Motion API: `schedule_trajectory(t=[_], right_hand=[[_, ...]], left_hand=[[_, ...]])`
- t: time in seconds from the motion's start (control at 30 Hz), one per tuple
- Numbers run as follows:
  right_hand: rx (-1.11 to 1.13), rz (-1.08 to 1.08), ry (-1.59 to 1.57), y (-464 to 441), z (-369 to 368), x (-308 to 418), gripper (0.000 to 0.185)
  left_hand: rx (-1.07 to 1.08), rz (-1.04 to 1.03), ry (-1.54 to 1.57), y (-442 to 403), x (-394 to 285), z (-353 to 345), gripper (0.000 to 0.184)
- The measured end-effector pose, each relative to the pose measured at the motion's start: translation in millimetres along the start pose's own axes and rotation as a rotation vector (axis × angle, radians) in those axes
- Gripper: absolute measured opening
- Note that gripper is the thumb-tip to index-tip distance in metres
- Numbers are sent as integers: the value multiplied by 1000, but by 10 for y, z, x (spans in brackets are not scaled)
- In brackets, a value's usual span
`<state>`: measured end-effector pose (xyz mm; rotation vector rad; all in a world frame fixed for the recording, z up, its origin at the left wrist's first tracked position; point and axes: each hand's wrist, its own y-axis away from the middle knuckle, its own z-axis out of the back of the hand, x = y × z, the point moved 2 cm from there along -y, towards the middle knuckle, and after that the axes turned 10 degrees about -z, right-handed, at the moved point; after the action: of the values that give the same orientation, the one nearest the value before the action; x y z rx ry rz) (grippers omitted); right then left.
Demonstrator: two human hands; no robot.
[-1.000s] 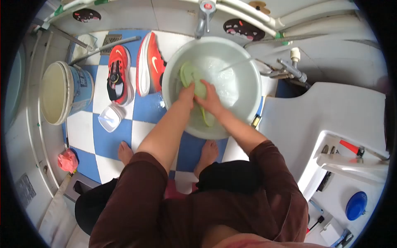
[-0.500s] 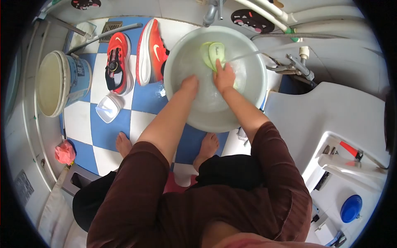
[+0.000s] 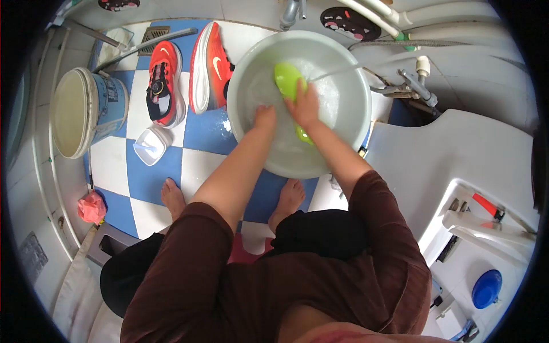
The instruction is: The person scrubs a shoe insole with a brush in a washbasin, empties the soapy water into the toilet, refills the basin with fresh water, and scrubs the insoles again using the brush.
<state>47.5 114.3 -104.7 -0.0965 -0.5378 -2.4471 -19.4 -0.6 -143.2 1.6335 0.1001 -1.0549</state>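
Observation:
A large pale grey basin [image 3: 243, 68] of cloudy water stands on the floor in front of me. In it is a bright green insole [image 3: 287, 79], its lower end [image 3: 303, 135] showing below my right hand [image 3: 303, 107]. My right hand grips the insole near its middle and is slightly blurred. A thin stream of water [image 3: 337, 70] runs into the basin beside that hand. My left hand [image 3: 265, 116] is lowered into the water on the basin's left side, its fingers mostly hidden.
Two red sneakers [image 3: 166, 80] [image 3: 213, 71] lie left of the basin. Near them are a small white container [image 3: 152, 146] and a tipped blue-and-white bucket [image 3: 108, 103]. A grey-white counter [image 3: 457, 143] is on my right, with taps and pipes along the wall.
The insole has turned from a pale, lettered side to its bright green side and now lies lengthwise under my right hand. My left hand stays about where it was.

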Motion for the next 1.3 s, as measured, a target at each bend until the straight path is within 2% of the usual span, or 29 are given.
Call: schedule_trajectory(t=[0.03,0.07,0.13,0.17,0.2,0.23,0.3,0.33,0.43,0.47,0.53,0.57,0.63,0.7,0.73,0.8,0.87,0.9,1.0,1.13,1.23,1.27,1.3], right_hand=[[-2,27,115,42,-29,99,79],[17,173,295,42,-137,106,80],[4,313,355,-107,7,-29,79],[-4,385,387,-194,72,-67,79],[-47,134,240,-254,102,-91,73],[-60,94,254,-261,84,-58,71],[-89,4,280,-189,48,20,68],[-39,128,237,-88,75,34,68],[115,493,112,256,193,33,68],[130,245,188,276,226,-14,70],[-48,-197,37,129,70,-333,74],[-136,-420,-40,103,-61,-506,76],[13,-358,-41,284,-157,-389,74],[231,-295,-16,574,48,9,74],[218,-259,-154,563,-62,-49,71],[190,-172,-435,473,-291,-156,63],[257,-90,-489,462,-209,-170,54],[287,-48,-518,480,-62,-120,50],[292,169,-443,800,755,181,44],[62,576,-103,1202,1622,532,38],[-58,643,190,1440,2119,763,42],[-95,528,354,1417,2204,751,50],[-273,431,354,1554,2336,785,56]], left_hand=[[35,80,-16,81,-66,5,47],[42,103,42,147,-143,26,49],[57,159,153,279,-213,77,54],[7,175,165,350,-275,98,49],[-42,190,181,440,-381,96,46],[-89,203,198,483,-451,99,43],[-167,73,178,235,-211,59,47],[-200,11,168,181,-180,36,49],[-188,-311,-306,138,-304,102,64],[-221,-249,-357,191,-320,74,69],[-298,-130,-456,404,-557,58,79],[-244,-145,-449,443,-534,47,79],[-125,-183,-441,518,-491,-5,79],[13,20,-211,584,-446,-15,77],[87,128,-95,640,-394,-19,77],[207,164,95,640,-332,65,72],[237,187,258,732,-331,112,67],[212,188,324,963,-582,169,65],[239,220,485,1151,-722,210,57],[309,141,541,1184,-804,137,43],[329,108,717,1386,-956,106,36],[340,154,829,1464,-1027,117,30],[354,177,879,1561,-1082,135,29]])
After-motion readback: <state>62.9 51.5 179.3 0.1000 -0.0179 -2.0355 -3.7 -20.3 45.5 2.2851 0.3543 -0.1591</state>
